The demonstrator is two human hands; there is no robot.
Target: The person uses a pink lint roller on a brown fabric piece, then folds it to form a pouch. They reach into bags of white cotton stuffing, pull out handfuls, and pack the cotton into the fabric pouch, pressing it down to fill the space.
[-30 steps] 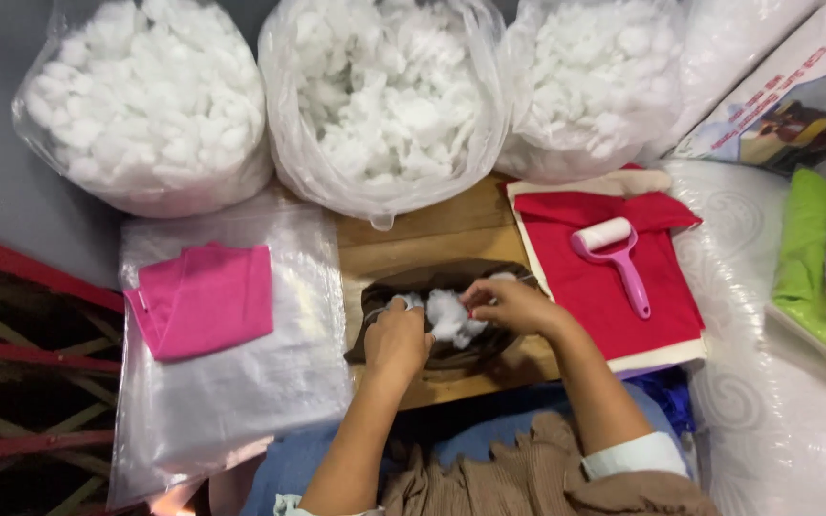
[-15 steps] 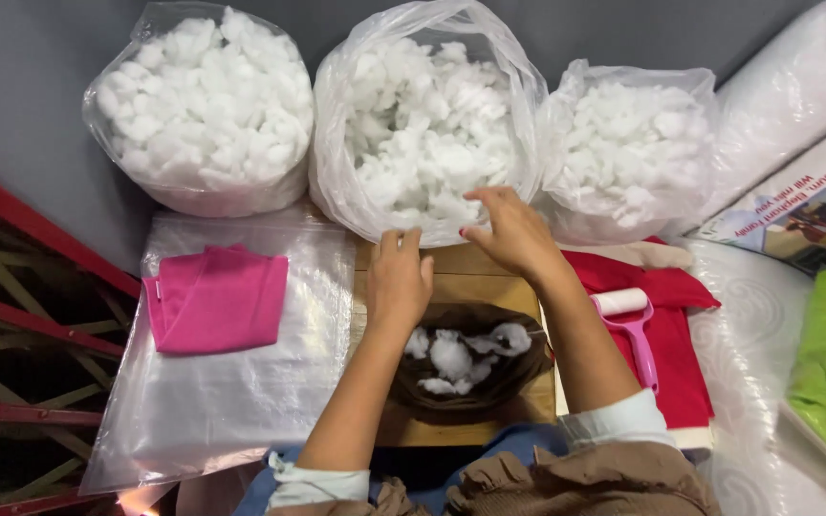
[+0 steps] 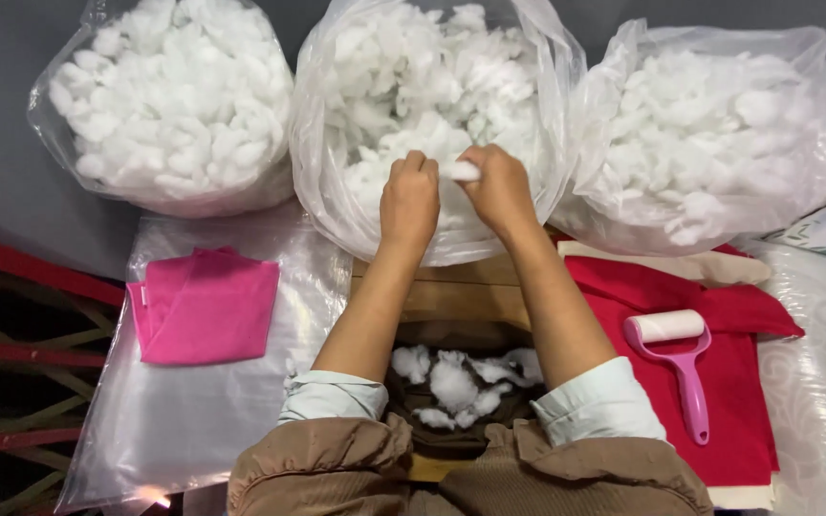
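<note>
Both my hands reach into the middle clear plastic bag [image 3: 537, 201] of white stuffing [image 3: 403, 86]. My left hand [image 3: 409, 201] and my right hand [image 3: 495, 187] are closed on one tuft of white stuffing [image 3: 462, 171], pinched between them at the bag's mouth. Below my forearms, close to my body, lies a dark brown fabric piece [image 3: 451, 435] with several white tufts [image 3: 456, 382] sitting in its opening. It rests on a wooden board [image 3: 451, 291].
Two more clear bags of stuffing stand at the back, one left [image 3: 169, 105] and one right [image 3: 709, 143]. A folded pink cloth [image 3: 205, 304] lies on a clear plastic sheet [image 3: 174, 430]. A pink lint roller [image 3: 681, 358] rests on red fabric [image 3: 748, 382].
My hands left the brown fabric piece, rose to the middle bag and closed on a tuft of stuffing. The view has tilted up toward the bags.
</note>
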